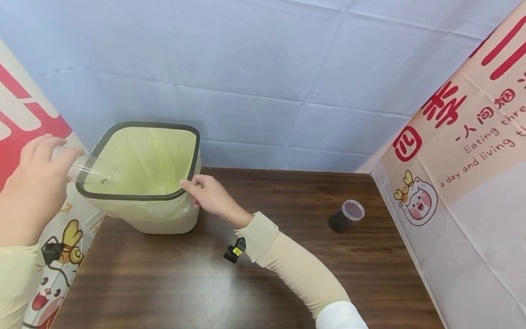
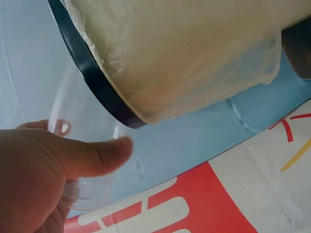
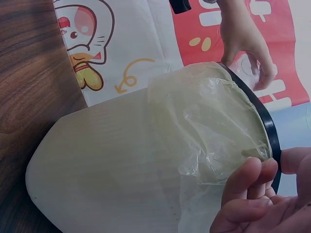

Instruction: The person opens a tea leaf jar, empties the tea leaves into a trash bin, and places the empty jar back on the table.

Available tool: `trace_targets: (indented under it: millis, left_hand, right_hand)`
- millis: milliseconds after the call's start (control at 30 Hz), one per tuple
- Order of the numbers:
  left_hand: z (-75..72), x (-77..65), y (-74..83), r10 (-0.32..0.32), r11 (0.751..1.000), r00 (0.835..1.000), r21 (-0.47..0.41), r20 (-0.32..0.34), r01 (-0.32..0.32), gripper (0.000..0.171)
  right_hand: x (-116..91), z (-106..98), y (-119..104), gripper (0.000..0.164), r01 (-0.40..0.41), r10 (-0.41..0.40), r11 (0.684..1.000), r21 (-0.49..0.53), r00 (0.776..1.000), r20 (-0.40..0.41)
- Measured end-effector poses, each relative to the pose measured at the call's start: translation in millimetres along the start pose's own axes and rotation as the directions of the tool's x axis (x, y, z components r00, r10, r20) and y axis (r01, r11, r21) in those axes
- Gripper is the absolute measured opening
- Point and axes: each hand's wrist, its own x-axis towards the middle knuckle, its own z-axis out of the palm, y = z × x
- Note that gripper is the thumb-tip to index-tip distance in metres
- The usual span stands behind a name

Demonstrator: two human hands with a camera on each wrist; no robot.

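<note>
A white trash bin (image 1: 170, 224) with a black rim (image 1: 131, 197) stands at the table's back left. Its thin yellowish liner bag (image 3: 204, 131) is folded over the outside. My left hand (image 1: 37, 187) grips a clear, see-through cup (image 1: 92, 171), tipped on its side with its far end over the bin's left rim. A small dark speck shows near that end. In the left wrist view, the thumb lies along the cup's wall. My right hand (image 1: 211, 195) pinches the bin's rim at the front right corner, thumb on the rim and fingers curled against the liner outside.
A small clear jar (image 1: 345, 217) with dark contents and a pale purplish top stands on the right of the brown wooden table (image 1: 246, 292). Light blue cloth (image 1: 255, 91) hangs behind, and printed banners (image 1: 419, 196) flank both sides.
</note>
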Motion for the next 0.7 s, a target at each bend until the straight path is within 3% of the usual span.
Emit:
trace_targets:
  millis: [200, 367, 567, 700]
  left_hand:
    - [-1.7, 2.1, 4.7, -0.032, 0.999, 0.999, -0.021, -0.034, 0.031, 0.052]
    - [0.1, 3.6, 5.5, 0.018, 1.0, 0.995, -0.013, -0.101, -0.019, 0.053]
    - [3.7, 5.5, 1.2, 0.06, 0.998, 0.989, -0.011, -0.137, -0.062, 0.049]
    - [4.7, 5.6, 1.4, 0.024, 1.0, 0.991, 0.011, -0.132, -0.023, 0.052]
  right_hand:
    - [0.7, 0.0, 0.7, 0.042, 0.005, -0.005, 1.0, -0.009, 1.0, -0.005]
    - [0.2, -0.6, -0.3, 0.042, 0.006, -0.006, 1.0, -0.001, 1.0, 0.0]
    - [0.4, -0.8, 0.3, 0.042, 0.003, -0.003, 1.0, -0.011, 1.0, -0.002]
    - [-0.1, -0.7, 0.7, 0.042, 0.004, -0.004, 1.0, -0.008, 1.0, 0.0]
